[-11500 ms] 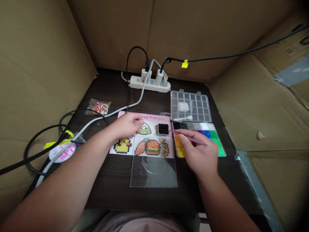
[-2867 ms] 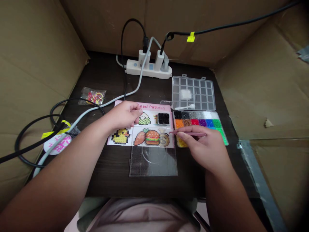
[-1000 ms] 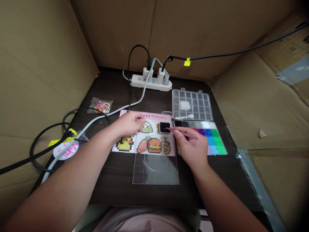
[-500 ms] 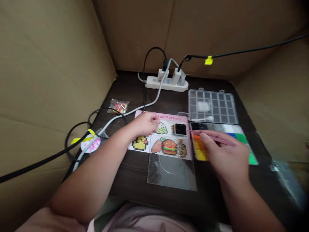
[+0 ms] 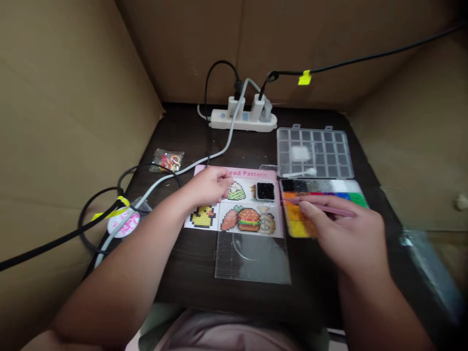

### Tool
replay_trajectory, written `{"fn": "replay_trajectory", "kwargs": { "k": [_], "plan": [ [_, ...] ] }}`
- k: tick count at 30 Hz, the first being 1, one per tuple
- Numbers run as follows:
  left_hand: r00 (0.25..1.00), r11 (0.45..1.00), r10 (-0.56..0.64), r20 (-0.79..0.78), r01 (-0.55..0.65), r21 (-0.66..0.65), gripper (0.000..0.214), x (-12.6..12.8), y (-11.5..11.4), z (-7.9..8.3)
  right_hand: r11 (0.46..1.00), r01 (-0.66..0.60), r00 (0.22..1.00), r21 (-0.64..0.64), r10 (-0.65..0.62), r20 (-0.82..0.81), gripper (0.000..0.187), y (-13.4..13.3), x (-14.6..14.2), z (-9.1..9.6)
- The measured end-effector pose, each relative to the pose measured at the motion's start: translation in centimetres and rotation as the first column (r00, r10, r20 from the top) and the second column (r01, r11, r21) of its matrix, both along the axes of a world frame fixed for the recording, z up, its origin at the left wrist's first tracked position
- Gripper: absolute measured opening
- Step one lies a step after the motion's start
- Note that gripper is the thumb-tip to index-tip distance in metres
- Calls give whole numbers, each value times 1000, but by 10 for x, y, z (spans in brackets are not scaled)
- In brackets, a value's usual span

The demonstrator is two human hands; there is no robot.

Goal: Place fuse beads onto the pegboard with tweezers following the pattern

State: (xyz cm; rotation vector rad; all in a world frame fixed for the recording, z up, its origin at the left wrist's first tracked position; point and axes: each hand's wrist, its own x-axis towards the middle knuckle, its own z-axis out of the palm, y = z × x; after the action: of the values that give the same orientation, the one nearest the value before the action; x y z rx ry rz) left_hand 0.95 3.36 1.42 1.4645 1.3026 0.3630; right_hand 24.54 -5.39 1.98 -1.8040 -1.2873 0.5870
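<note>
My left hand [image 5: 208, 186] rests curled on the pink bead pattern sheet [image 5: 252, 174], its fingers loosely closed beside the rice-ball picture. My right hand [image 5: 347, 239] pinches pink tweezers [image 5: 321, 207], whose tip hovers over the orange section of the bead tray [image 5: 351, 187] with coloured beads. A small black-bead cup [image 5: 265, 190] sits on the sheet between my hands. The clear pegboard [image 5: 252, 258] lies at the front, below the sheet.
The tray's clear lid [image 5: 315, 152] lies open behind it. A white power strip [image 5: 243, 118] with plugs sits at the back, with cables running left. A bag of coloured bands [image 5: 167, 160] and a pink-and-white disc [image 5: 123, 223] lie at left. Cardboard walls enclose the dark table [image 5: 183, 273].
My right hand has pulled back right from the black-bead cup to the orange beads in the tray. The left hand has stayed on the sheet. The camera view has shifted.
</note>
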Motion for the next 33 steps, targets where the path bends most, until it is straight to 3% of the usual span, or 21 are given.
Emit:
{"fn": "replay_trajectory", "kwargs": {
  "k": [7,20,33],
  "plan": [
    [1000,1000,-15,7,15,8,20,-3,1,-5,999,-31,999,15,32,-24,16,6,-7,-2],
    [1000,1000,-9,-11,9,20,20,-2,1,-4,996,-83,996,-42,82,-27,19,8,-8,-2],
    [1000,1000,-8,-16,8,6,19,0,0,1,989,-145,989,-21,144,-31,18,11,-8,-9]
  ]
}}
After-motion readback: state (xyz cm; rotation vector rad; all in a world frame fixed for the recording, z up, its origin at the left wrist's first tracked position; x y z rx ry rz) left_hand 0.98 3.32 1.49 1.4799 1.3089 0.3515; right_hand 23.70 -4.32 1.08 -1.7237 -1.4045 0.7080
